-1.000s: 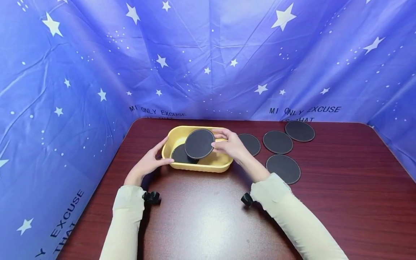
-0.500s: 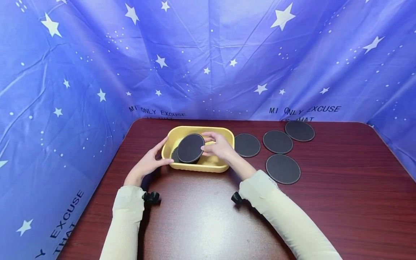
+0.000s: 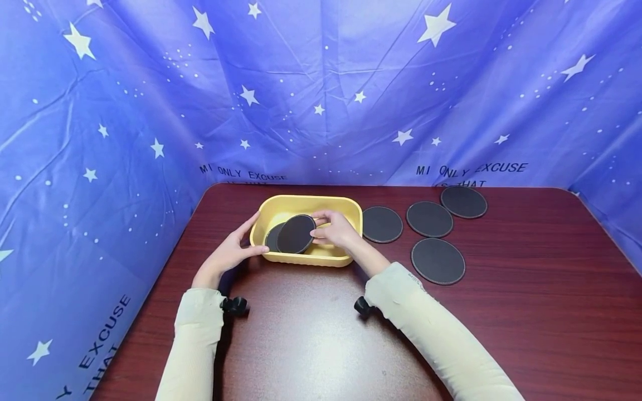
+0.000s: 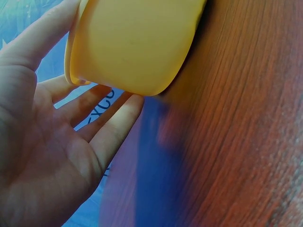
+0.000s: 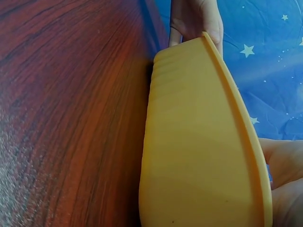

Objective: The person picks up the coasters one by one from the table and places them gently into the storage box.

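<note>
One coaster (image 3: 296, 234), tilted inside the tub (image 3: 306, 260), is pinched at its right edge between the thumb and fingers of the right hand (image 3: 335, 228). It overlaps a second coaster (image 3: 271, 238) toward the tub's near-left corner; whether more lie below cannot be told. The left hand (image 3: 232, 252) is spread wide across the tub's left end, its thumb on the near rim and fingertips against the outer wall.

To set the held coaster down well, I would lower its left edge first, ease the tilt out, and let go only once its face lies against the one beneath. A light touch on the left should be enough (pressing hard could tip or slide a tub this shallow).

The tub looks like smooth, matte yellow plastic, oblong with rounded corners and a thin lip, and stands near the table's far-left corner. The coasters are thin, black and round, with a dull face and a pale stitched-looking border; they will probably handle as fairly stiff. Four more lie flat on the table (image 3: 526, 267): one just beside the tub's right end (image 3: 382, 224), two farther right, the last by the far edge (image 3: 463, 201). The tabletop is reddish-brown wood grain with a glossy patch along the near edge.
</note>
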Motion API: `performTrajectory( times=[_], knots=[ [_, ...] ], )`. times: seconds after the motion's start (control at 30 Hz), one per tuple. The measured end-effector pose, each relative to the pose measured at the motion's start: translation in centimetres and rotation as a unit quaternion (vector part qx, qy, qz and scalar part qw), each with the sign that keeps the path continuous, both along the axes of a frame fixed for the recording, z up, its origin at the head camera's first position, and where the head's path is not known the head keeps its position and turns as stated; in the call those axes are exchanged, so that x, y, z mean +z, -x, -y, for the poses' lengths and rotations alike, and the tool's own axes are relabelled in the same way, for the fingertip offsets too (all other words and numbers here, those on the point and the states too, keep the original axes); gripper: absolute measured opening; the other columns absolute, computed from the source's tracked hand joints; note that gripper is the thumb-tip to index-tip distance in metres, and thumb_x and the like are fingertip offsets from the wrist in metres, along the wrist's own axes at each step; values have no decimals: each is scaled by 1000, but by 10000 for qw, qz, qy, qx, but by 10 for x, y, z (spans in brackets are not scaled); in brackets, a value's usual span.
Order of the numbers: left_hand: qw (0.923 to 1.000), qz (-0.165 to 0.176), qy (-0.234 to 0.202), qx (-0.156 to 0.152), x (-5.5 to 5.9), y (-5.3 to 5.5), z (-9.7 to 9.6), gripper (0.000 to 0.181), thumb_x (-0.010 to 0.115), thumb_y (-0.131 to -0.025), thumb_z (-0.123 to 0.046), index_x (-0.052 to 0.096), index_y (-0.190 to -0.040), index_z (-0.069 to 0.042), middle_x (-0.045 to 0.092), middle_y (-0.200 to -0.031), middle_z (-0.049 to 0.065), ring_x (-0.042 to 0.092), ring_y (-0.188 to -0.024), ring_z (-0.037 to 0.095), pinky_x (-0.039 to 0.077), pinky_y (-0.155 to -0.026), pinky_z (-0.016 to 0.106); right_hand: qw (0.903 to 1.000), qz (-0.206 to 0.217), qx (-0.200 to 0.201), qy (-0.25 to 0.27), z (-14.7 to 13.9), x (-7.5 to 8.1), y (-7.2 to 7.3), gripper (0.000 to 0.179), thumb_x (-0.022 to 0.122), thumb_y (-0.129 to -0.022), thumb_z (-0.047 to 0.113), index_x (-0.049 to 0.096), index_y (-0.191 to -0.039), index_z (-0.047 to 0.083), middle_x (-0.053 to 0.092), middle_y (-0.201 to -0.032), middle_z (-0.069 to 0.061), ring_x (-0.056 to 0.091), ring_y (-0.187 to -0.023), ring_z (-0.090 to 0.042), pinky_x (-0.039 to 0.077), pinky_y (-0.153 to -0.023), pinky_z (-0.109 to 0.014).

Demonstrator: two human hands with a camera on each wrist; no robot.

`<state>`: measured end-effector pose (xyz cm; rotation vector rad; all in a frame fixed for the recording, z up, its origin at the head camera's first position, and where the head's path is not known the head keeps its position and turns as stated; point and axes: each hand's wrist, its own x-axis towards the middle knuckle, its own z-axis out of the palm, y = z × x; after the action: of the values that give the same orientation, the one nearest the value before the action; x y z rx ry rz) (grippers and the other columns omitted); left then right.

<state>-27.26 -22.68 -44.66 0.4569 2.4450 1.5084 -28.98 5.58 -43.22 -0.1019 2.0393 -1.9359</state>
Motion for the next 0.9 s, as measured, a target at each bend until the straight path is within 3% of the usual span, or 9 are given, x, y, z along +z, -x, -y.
performTrajectory(
  times=[0.13, 0.3, 0.47, 0.9],
  knots=[
    [10000, -12, -23, -20, -1, 1, 0, 92, 73, -90, -12, 16, -161, -18, 17, -168, 10, 25, -150, 33, 28, -119, 55, 9999, 117, -44, -94, 0, 2, -2, 48, 66, -87, -8, 55, -134, -8, 55, -115, -20, 66, -83, -17, 61, -84, -33],
    [10000, -22, -18, -32, -2, 2, 0, 92, 73, -90, -12, 16, -161, -18, 16, -168, 10, 24, -151, 33, 28, -119, 55, 9985, 314, -19, -454, 0, 7, -3, 52, 64, -92, 0, 48, -142, -6, 51, -135, -27, 62, -106, -25, 55, -99, -42],
    [10000, -30, 9, -48, -2, 2, 0, 93, 74, -90, -13, 15, -161, -18, 17, -168, 10, 27, -149, 33, 29, -118, 54, 9968, 263, 233, -715, -1, 4, -3, 53, 64, -94, 6, 47, -143, -5, 52, -143, -26, 56, -128, -36, 53, -101, -43],
    [10000, 60, -27, -17, -1, -1, -2, 92, 73, -91, -14, 15, -162, -22, 16, -168, 5, 25, -151, 30, 30, -118, 52, 9932, 337, 842, -733, -3, 3, -4, 52, 62, -95, 12, 47, -143, -4, 56, -137, -25, 58, -126, -34, 52, -104, -44]
  ],
)
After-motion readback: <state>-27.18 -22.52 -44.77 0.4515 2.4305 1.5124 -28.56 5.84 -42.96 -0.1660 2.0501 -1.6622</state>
